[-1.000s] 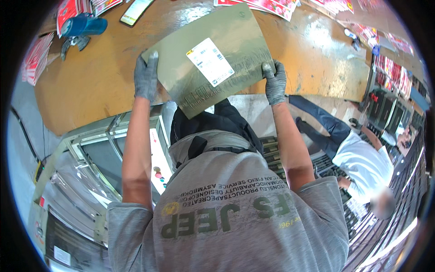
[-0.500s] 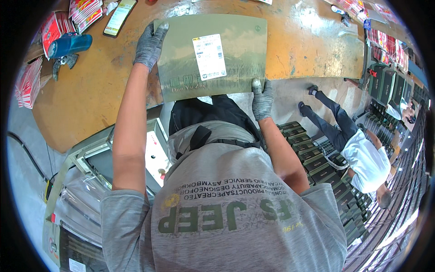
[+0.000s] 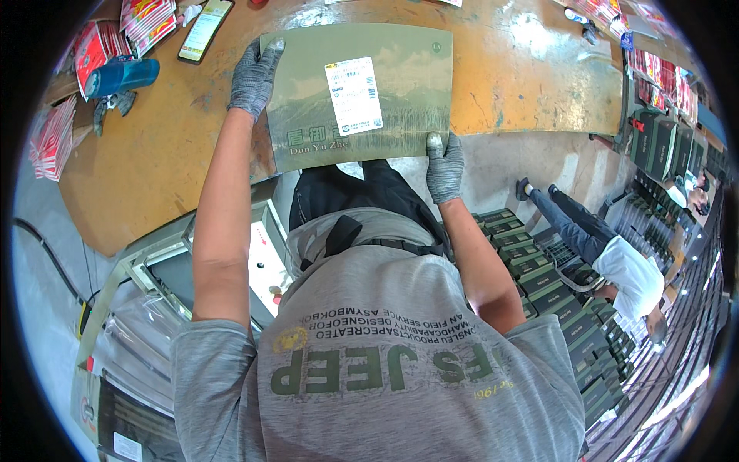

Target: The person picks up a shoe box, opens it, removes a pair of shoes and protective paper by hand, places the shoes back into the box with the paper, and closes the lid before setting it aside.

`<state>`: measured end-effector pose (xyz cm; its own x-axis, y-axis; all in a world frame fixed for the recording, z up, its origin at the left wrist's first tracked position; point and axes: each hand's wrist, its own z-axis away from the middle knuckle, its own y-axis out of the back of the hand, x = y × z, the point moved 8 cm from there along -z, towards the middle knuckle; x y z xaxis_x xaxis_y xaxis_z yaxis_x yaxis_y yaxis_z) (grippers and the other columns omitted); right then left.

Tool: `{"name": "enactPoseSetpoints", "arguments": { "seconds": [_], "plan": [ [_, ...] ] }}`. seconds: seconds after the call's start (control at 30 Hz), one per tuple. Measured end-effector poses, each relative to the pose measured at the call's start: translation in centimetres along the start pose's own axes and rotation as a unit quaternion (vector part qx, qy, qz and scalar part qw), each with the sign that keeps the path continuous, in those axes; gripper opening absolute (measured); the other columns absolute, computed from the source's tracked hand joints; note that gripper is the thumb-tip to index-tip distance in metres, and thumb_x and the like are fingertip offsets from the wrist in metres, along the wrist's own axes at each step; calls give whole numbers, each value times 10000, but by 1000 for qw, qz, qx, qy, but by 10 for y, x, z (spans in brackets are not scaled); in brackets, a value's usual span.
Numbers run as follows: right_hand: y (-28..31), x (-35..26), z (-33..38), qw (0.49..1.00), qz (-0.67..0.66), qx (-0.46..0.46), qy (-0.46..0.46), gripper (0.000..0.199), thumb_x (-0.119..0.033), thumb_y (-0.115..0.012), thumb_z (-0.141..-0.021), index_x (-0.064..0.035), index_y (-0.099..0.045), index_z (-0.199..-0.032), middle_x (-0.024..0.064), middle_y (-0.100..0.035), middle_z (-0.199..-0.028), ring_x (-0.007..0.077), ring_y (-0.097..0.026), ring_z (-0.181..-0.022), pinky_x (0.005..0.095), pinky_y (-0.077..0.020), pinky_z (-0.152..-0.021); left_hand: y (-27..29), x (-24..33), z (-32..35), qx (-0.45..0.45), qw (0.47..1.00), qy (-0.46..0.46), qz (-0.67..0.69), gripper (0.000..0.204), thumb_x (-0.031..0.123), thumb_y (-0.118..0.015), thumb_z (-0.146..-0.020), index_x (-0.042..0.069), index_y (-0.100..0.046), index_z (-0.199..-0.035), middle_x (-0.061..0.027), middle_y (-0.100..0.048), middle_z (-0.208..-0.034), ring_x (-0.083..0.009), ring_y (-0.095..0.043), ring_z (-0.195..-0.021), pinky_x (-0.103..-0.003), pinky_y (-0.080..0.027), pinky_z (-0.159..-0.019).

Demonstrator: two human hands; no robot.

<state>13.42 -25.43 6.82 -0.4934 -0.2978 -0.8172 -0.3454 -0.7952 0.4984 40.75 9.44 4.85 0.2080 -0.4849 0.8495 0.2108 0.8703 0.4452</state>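
Both of my hands, in grey knit gloves, hold a flat green printed box point(image 3: 308, 92) by its edges. Its broad face is toward me, with a landscape picture and a white label point(image 3: 354, 96) stuck near the middle; its depth is hidden. My left hand point(image 3: 255, 77) is closed on the left edge near the far corner, thumb on the face. At the near right corner, my right hand point(image 3: 445, 165) grips with its thumb on top and its fingers mostly hidden behind. The box is over the near edge of a worn wooden table point(image 3: 531, 85).
A phone point(image 3: 205, 31), a blue bottle point(image 3: 123, 77), a loose glove point(image 3: 114, 109) and red-and-white packets point(image 3: 54, 138) lie toward the left. Stacked dark green boxes point(image 3: 539, 269) stand at my right. Beyond them is another person point(image 3: 627, 266) in a white shirt. A metal-framed machine point(image 3: 146, 269) is at my left.
The box stays in both hands, its face tilted slightly so the print shows more clearly. The person at the right has stepped farther to the right.
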Motion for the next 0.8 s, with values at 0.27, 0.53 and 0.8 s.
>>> {"name": "enactPoseSetpoints", "arguments": {
  "seconds": [0.27, 0.53, 0.8],
  "plan": [
    [-1, 2, 1, 1000, 13, 7, 24, 546, -436, -626, -999, 20, -582, -1296, 111, -665, -1161, 175, -578, -1059, 345, -475, -956, 0, -11, -3, 3, 1000, 0, 10, 580, 488, -614, -969, 8, -613, -1295, -167, -693, -1200, -252, -648, -1073, -350, -473, -984],
    [-2, -3, 2, 1000, 7, 6, 26, 559, -424, -619, -1004, 22, -564, -1336, 129, -651, -1211, 195, -576, -1105, 356, -461, -985, 2, -3, 1, 17, 1000, 4, 17, 586, 490, -626, -960, 3, -622, -1285, -159, -696, -1192, -234, -645, -1070, -345, -473, -980],
    [1, -10, -3, 1000, 10, -5, 25, 545, -389, -615, -1008, 25, -552, -1356, 168, -622, -1227, 241, -567, -1147, 371, -447, -1015, 5, -1, 8, 32, 999, -2, 22, 570, 487, -621, -966, 12, -624, -1280, -154, -702, -1179, -233, -650, -1061, -349, -478, -973]
  ]
}}
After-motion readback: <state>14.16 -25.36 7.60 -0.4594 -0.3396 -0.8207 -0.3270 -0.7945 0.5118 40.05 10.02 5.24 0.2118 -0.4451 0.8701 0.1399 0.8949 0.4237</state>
